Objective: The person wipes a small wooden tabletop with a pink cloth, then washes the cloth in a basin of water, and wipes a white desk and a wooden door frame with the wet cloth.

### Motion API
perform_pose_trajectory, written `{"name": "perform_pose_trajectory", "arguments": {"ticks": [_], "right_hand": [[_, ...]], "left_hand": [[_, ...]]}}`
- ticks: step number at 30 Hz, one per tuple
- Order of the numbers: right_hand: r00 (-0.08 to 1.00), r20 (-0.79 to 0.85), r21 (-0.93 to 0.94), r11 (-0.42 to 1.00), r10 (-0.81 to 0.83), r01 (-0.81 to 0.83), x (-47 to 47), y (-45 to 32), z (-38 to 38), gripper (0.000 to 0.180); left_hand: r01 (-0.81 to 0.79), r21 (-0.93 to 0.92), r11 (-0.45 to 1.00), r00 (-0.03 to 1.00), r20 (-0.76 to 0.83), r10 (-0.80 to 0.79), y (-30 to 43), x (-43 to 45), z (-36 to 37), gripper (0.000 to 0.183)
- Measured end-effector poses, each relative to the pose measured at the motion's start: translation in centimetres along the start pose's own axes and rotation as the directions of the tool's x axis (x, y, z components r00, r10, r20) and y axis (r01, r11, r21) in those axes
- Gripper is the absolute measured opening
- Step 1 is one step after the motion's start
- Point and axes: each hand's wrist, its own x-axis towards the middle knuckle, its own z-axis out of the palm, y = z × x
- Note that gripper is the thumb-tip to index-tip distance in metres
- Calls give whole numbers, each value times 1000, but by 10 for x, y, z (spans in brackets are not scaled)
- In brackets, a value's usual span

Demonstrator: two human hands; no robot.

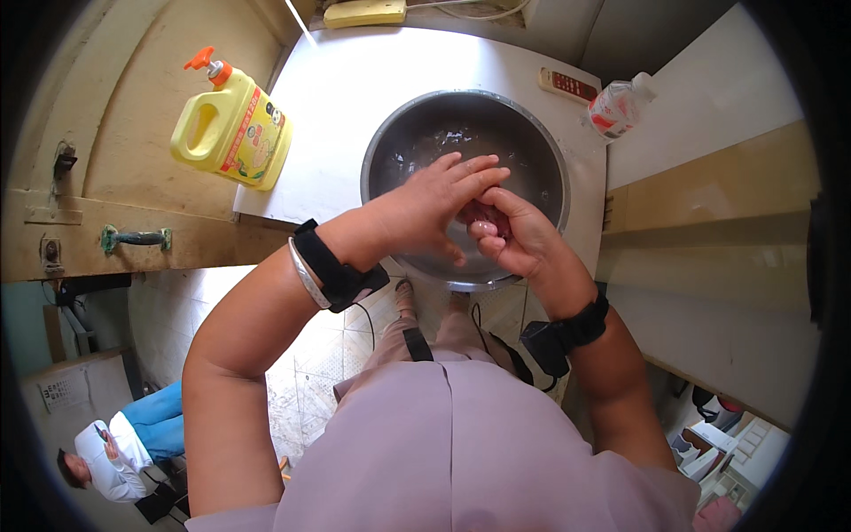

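Note:
A grey round basin (381, 136) holds water (465, 138) that glints with reflections. Over it, my right hand (528, 229) is curled around a small, wet, pinkish-red thing (488, 214). My fingers hide much of that thing, so I cannot tell exactly what it is. My left hand (442, 193) hovers beside it above the basin, palm down and fingers apart. The left fingertips overlap the right hand in the view; whether they touch is unclear.
The basin stands on a white tabletop (332, 106). A yellow pump jug (233, 130) is at the left, a remote control (567, 85) and a plastic bottle (618, 106) at the right. A wooden door (133, 166) borders the left. A person (120, 445) stands farther off, holding a phone.

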Motion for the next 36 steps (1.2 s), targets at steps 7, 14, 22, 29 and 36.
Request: {"name": "perform_pose_trajectory", "arguments": {"ticks": [7, 14, 22, 29, 36], "right_hand": [[985, 5, -211, 963, 172, -167, -2, -10, 18, 12], [766, 358, -934, -187, -534, 305, 9, 6, 16, 29], [928, 87, -887, -451, -363, -94, 4, 2, 38, 33], [829, 363, -920, -302, -425, 249, 5, -4, -2, 45], [928, -236, -841, 539, -288, -47, 18, 5, -7, 32]], "left_hand": [[196, 112, 974, 978, 56, -203, -7, 6, -8, 57], [325, 150, 934, 927, 144, -346, -12, 9, 0, 36], [434, 68, 898, 801, 427, -420, -12, 24, -7, 27], [474, -76, 877, 860, 256, -442, -35, 4, -9, 53], [610, 5, 792, 768, 240, -593, -42, -1, 14, 46]]}}
